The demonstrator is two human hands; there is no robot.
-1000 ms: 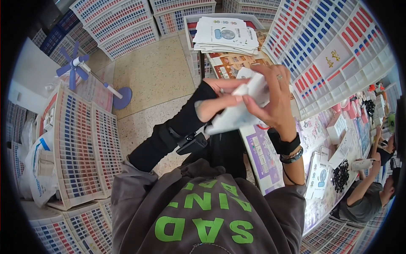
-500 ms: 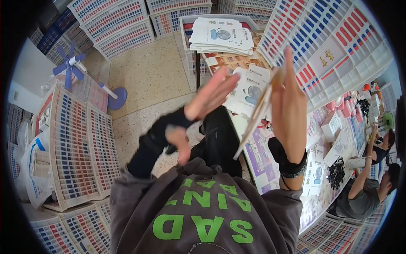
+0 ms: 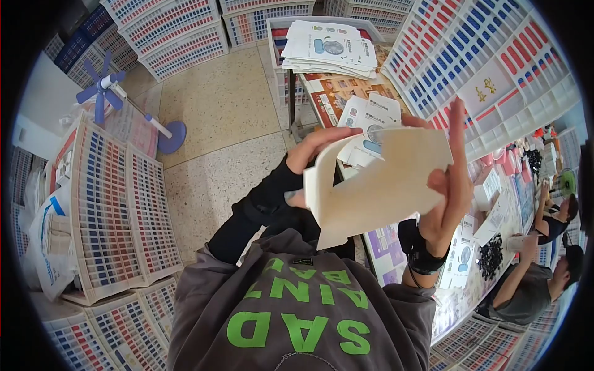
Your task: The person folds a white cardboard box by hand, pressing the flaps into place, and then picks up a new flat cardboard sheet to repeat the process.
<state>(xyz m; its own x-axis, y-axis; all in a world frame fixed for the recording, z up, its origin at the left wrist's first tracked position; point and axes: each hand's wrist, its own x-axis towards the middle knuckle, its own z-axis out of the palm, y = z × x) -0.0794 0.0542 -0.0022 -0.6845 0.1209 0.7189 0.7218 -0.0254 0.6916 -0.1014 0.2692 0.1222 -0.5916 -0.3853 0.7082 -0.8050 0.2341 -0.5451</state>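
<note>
A flat, unfolded cardboard carton blank (image 3: 377, 185), plain beige on the side facing me, is held up in front of my chest. My left hand (image 3: 315, 151) pinches its upper left flap with fingers and thumb. My right hand (image 3: 450, 179) presses flat along its right edge, fingers stretched upward. Just behind the blank, loose white printed carton blanks (image 3: 371, 117) lie on the table (image 3: 396, 247). A taller stack of the same white blanks (image 3: 328, 46) sits at the table's far end.
White crates of small red and blue items (image 3: 105, 210) stand on the floor at left, with more along the top and right (image 3: 495, 68). A blue standing fan (image 3: 102, 93) is at upper left. Two other people (image 3: 532, 278) work at the table's right end.
The blank has turned from edge-on to broad side facing me. My left hand, which was off it and lower half a second ago, has come up and taken the upper left flap.
</note>
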